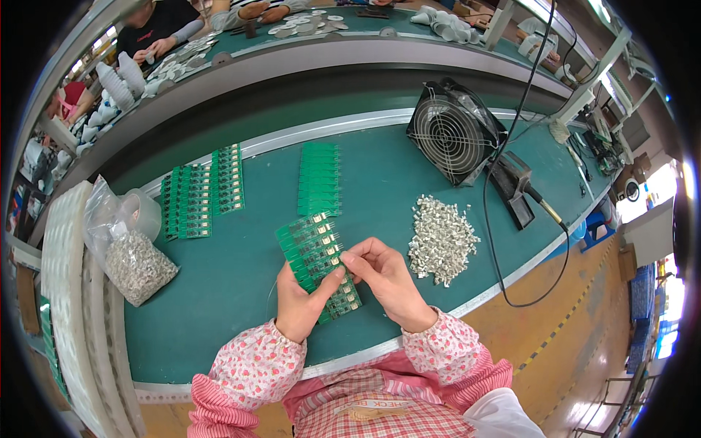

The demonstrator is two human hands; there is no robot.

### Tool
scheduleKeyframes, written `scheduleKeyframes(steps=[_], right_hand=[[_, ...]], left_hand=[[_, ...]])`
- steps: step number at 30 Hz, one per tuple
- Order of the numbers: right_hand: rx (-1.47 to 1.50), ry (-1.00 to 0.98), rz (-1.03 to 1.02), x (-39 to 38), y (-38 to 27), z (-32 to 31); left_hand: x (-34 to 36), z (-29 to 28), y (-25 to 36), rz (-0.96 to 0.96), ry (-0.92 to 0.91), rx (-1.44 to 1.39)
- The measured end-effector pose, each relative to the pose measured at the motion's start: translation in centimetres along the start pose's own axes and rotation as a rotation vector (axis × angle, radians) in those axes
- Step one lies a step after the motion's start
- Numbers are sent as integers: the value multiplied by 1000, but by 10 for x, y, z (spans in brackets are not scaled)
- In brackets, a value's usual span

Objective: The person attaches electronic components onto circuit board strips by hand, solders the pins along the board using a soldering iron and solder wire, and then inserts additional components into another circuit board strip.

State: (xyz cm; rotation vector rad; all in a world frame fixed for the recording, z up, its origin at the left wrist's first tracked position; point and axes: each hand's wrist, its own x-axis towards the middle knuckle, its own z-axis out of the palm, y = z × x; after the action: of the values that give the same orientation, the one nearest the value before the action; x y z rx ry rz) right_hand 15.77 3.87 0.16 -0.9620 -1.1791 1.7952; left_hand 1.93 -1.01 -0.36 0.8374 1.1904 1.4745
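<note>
A green circuit board panel (303, 244), lined with pale components and pins along its right side, is gripped in my left hand (299, 303), thumb across its lower part. My right hand (394, 292) pinches at the panel's right edge; whatever small part lies between its fingertips is hidden. To the right is a heap of small white components (442, 241). Behind the held panel lies a stack of green boards (318, 171); populated panels (186, 201) rest at the back left.
A bag of small parts (135, 270), plastic tub (142, 208) and foam sheets (69, 292) occupy the left. A black fan (454, 131), soldering iron (548, 210), its stand (511, 190) and a hanging cable are right. Across the raised bench edge (328, 55), co-workers (153, 29) handle small parts.
</note>
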Motion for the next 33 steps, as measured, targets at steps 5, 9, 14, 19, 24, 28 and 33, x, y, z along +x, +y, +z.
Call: scheduleKeyframes(steps=[5,9,14,19,24,28,33], right_hand=[[36,-11,11,-2,5,0],[47,-4,-4,-1,10,4],[-7,76,-104,0,14,4],[-245,130,-265,-11,-5,-14],[-1276,347,-805,-25,0,-72],[-1663,232,-937,-17,5,-104],[-1569,295,-1011,9,-5,-106]], left_hand=[[-2,1,1,-21,-10,0],[-2,-2,0,3,-8,31],[1,2,6,76,-99,152],[-3,12,8,70,-106,290],[-2,-7,-4,-44,26,-51],[-11,2,10,-135,-45,106],[-10,0,10,-97,-27,22]])
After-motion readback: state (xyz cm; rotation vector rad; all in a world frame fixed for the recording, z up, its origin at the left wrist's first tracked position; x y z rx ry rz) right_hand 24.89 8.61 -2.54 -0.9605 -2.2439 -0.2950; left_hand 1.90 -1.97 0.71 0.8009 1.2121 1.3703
